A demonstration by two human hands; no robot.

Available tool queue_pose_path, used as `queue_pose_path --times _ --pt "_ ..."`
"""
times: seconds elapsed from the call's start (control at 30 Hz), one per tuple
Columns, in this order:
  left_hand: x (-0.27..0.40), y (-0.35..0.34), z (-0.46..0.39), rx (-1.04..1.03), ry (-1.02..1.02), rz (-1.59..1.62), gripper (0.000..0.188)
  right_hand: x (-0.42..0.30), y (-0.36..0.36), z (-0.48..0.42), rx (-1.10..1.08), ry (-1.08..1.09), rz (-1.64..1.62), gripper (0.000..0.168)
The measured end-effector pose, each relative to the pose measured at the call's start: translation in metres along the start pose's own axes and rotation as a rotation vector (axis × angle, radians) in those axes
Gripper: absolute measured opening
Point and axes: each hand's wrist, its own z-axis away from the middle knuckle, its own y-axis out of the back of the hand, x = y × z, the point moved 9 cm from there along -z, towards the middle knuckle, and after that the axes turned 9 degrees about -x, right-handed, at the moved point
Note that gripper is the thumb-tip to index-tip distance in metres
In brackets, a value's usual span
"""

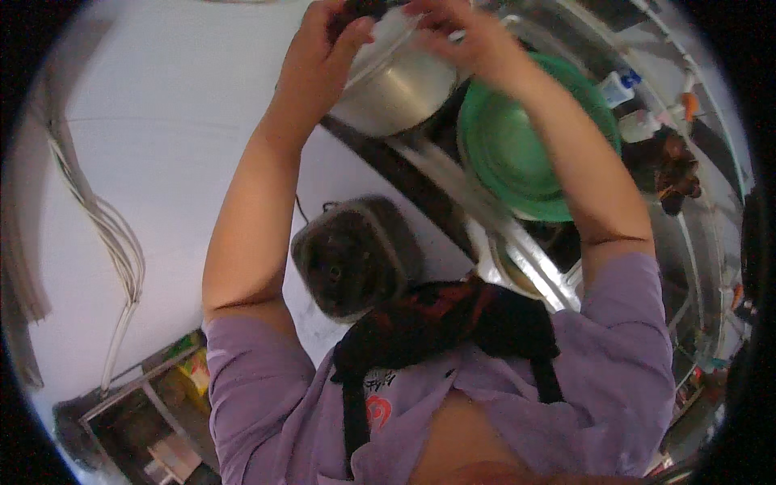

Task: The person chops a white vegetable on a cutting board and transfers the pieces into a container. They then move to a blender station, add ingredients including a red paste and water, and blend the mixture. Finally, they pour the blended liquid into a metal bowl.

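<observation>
At the top of the head view, my left hand [321,54] has its thumb and fingers around a small dark object [367,7], which the picture's edge partly cuts off. My right hand [464,39] is blurred and reaches in from the other side, its fingertips close to that object; whether it grips anything is unclear. Below both hands is a silvery metal pot [394,97] with a pale rim. Under my right forearm lies a round green plastic basin [485,145], partly hidden by the arm.
A dark, rounded box-like item [345,260] with a cord sits below the pot. Metal bars [521,254] run diagonally beneath the basin. To the right is a white bottle with a blue cap [617,90]. Pale cables [115,236] hang at left, above a shelf frame [145,388].
</observation>
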Motion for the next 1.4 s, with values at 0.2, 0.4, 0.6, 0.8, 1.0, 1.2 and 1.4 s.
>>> queue_pose_path --times 0.2,0.4,0.6,0.8,1.0,1.2,1.4 --pt "0.060 -0.040 0.055 -0.153 -0.484 -0.722 0.018 0.037 -0.112 0.036 -0.009 -0.115 -0.442 0.025" --pt "-0.073 -0.072 0.155 -0.716 0.358 -0.240 0.021 0.024 -0.091 0.034 0.044 -0.247 -0.734 0.035" --pt "-0.202 -0.122 0.221 -1.377 0.921 -0.046 0.046 -0.014 -0.091 0.035 -0.097 -0.001 -0.530 0.034" --pt "-0.213 -0.140 0.237 -1.363 1.193 -0.010 0.051 -0.011 -0.082 0.061 -0.107 -0.210 -0.778 0.034" --pt "-0.234 -0.158 0.239 -1.499 0.948 -0.164 0.044 0.002 -0.096 0.072 -0.098 -0.254 -0.792 0.029" --pt "-0.237 -0.169 0.253 -1.548 0.405 -0.214 0.035 -0.015 -0.081 0.074 -0.033 -0.082 -0.408 0.028" --pt "-0.216 -0.149 0.250 -1.391 0.399 -0.303 0.034 0.039 -0.079 0.095 -0.131 -0.299 0.036 0.025"
